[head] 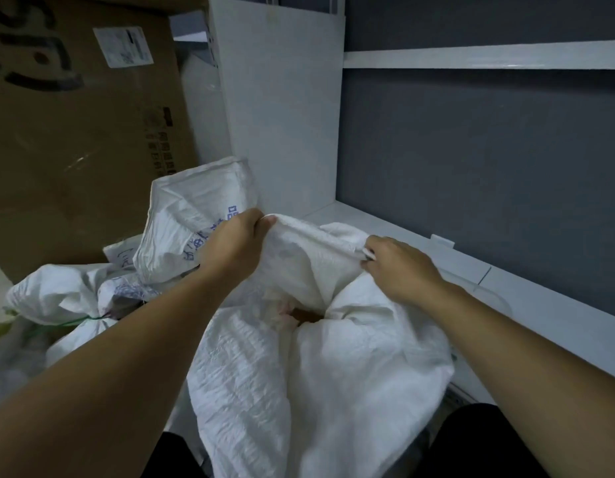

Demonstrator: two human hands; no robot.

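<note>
White sack [264, 374] stands just before the person, its right side against the front edge of the white ledge [547, 305]. Printed sacks [192, 215] crowd its left, with a cardboard box [75, 150] behind them. Left hand [235, 241] and right hand [399, 267] each pinch the sack's top hem, stretched between them. What lies in its mouth is unclear.

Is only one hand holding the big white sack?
No, both the left hand and the right hand grip the rolled top edge of the white sack, one at each end.
</note>
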